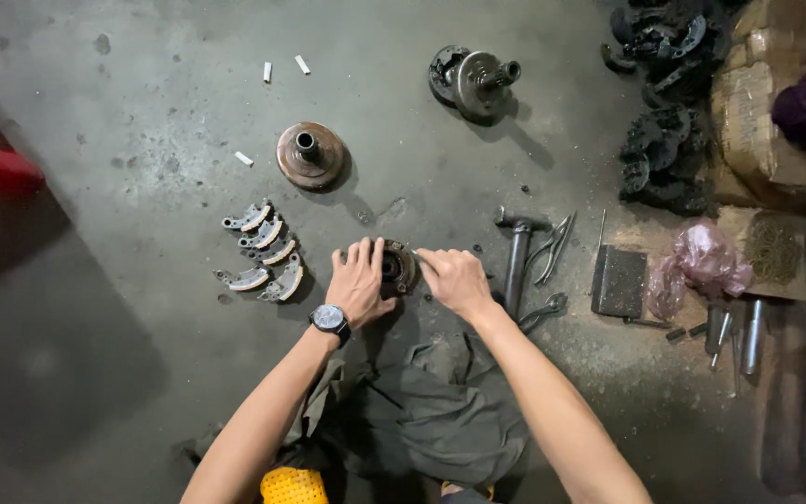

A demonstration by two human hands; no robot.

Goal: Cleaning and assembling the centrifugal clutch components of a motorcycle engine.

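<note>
Hands meet over a round metal hub [397,267] lying flat on the concrete floor [142,121]. The left hand [358,282], a watch [330,319] on its wrist, lies spread over the hub's left side with its fingers on the rim; the right hand [453,278] presses in from the right edge with fingers bent, and whether they pinch something small cannot be told. Neither hand lifts the hub, which sits on the ground just above a crumpled grey rag [450,406]. Left of the hub, near the left hand, five curved brake shoes [263,254] lie in a loose cluster. Beyond them stands a rusty drum [311,155] with a short centre tube, and further off a geared assembly [474,80] lies on its side. Right of the right hand lie a hammer [518,254] and pliers [552,248], then a dark block [618,280], a pink bag [701,261] and cardboard boxes [767,131] at the edge.
</note>
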